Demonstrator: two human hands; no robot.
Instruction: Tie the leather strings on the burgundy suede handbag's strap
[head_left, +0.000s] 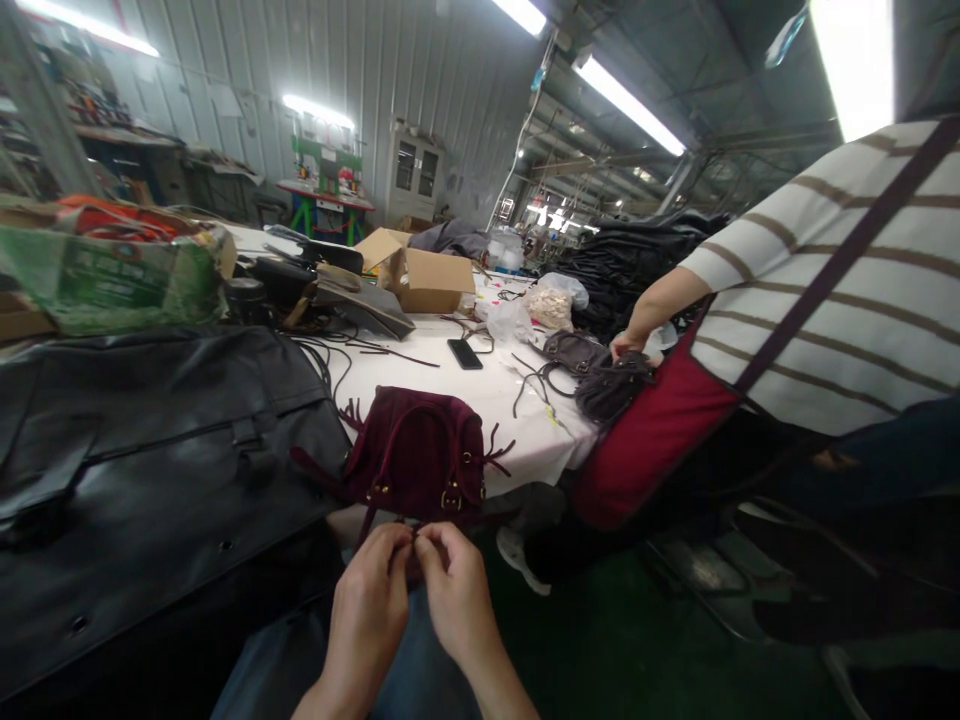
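Observation:
A burgundy handbag (420, 450) with fringed cords at its sides and brass-coloured buckles sits at the near edge of the white table (382, 368). Just in front of it, above my lap, my left hand (369, 585) and my right hand (456, 588) meet at the fingertips. Both are closed in a pinch. Something small and dark shows between them, too hidden to name. A burgundy strap hangs from the bag close to my left fingers.
A large black leather bag (165, 450) lies at the left. Farther back are a phone (465, 354), a cardboard box (436, 280) and loose dark cords. On the right, a person in a striped top (825, 250) has a hand (631, 342) on a dark grey bag (611, 390).

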